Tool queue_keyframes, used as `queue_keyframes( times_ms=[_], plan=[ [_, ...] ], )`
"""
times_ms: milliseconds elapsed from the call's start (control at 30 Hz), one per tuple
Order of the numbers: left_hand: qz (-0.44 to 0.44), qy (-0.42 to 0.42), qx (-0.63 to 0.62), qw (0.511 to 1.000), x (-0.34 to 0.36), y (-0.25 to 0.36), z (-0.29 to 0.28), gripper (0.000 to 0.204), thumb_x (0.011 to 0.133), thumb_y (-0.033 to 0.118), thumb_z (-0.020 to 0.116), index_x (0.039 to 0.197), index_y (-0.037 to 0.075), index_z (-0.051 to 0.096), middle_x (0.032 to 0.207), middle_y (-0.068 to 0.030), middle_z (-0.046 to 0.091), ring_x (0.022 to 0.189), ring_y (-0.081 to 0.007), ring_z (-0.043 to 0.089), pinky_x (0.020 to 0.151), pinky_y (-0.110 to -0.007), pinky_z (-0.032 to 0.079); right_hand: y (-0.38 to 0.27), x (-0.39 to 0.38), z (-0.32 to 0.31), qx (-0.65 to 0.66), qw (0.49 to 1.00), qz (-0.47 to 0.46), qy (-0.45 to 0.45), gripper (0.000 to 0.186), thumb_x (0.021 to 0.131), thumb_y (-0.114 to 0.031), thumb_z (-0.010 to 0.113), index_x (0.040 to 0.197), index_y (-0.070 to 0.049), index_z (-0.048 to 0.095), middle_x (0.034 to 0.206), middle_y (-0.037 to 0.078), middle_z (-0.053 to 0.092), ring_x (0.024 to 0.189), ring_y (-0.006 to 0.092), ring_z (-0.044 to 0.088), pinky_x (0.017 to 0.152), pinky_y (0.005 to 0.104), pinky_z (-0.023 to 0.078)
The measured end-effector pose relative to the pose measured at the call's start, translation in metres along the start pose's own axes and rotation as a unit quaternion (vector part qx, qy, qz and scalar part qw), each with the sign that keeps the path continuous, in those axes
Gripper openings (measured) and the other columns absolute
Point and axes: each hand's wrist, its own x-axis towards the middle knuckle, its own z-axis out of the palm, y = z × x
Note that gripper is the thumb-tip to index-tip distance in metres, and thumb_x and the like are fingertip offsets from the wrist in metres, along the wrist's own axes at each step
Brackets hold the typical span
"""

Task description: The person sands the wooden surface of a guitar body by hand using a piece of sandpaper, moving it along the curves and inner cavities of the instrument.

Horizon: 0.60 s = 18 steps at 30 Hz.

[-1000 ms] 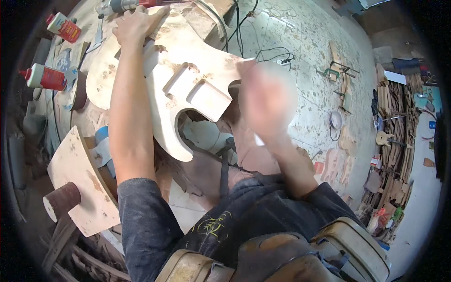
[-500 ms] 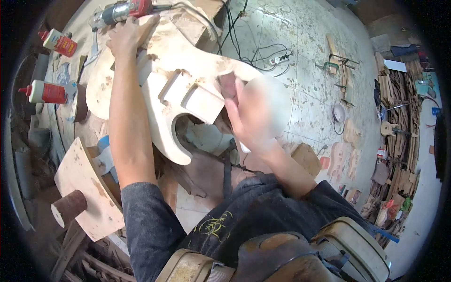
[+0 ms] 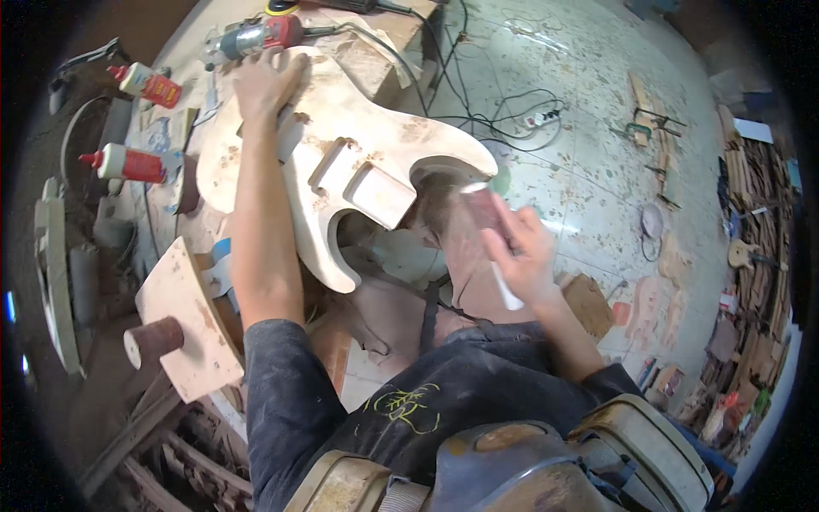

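A pale, unfinished electric guitar body (image 3: 341,111) lies on the bench, with routed cavities in its face and two horns pointing toward me. My left hand (image 3: 269,85) grips its far left part, fingers bent over toward the edge. To the right of the near horns, my right hand (image 3: 525,256) is closed round a sanding stick (image 3: 490,209), brown sandpaper wrapped on a white core. The stick's top is close to the right horn, and a small gap seems to separate them.
A red and grey corded power tool (image 3: 256,38) lies beyond my left hand. Two white glue bottles with red caps (image 3: 128,162) stand at left. Nearer is a board with a brown sanding drum (image 3: 153,341). Cables (image 3: 512,111) trail over the floor; wood pieces (image 3: 755,282) are stacked far right.
My right hand has drawn the sanding stick away from the notch between the horns, to the right and toward me. The whole view has shifted slightly; my left hand stays on the guitar body.
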Motion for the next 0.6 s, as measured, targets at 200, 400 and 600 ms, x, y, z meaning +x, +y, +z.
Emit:
queue_keyframes(
  times_ms=[200,400,600],
  plan=[
    [0.09,-0.09,0.052,0.991,-0.106,0.079,-0.012,0.081,0.101,0.064,0.044,0.157,0.006,0.04,0.165,-0.0281,0.028,0.154,-0.0439,0.025,0.125,-0.061,0.018,0.075,-0.039,-0.022,0.192,0.95,0.244,0.024,0.047,0.093,-0.011,0.073,0.137,0.004,0.064,0.088,0.002,0.056,0.078,0.0096,0.053,0.072,0.0252,0.046],
    [0.273,-0.135,-0.148,0.941,-0.254,0.194,-0.068,0.064,0.104,0.046,0.053,0.15,0.002,0.049,0.151,-0.0291,0.049,0.144,-0.044,0.044,0.118,-0.05,0.037,0.085,-0.028,-0.016,0.258,0.922,0.29,-0.007,0.046,0.094,-0.017,0.073,0.134,0.005,0.066,0.102,0.004,0.066,0.093,0.0117,0.06,0.085,0.0274,0.048],
    [0.035,-0.075,-0.359,0.93,-0.277,0.203,-0.112,0.042,0.096,0.034,0.07,0.123,0.002,0.072,0.113,-0.0198,0.075,0.111,-0.0365,0.07,0.098,-0.041,0.053,0.094,-0.021,-0.028,0.393,0.855,0.339,0.007,0.042,0.095,-0.018,0.073,0.132,0.003,0.069,0.103,0.007,0.068,0.08,0.0144,0.067,0.068,0.0288,0.056]
  ],
)
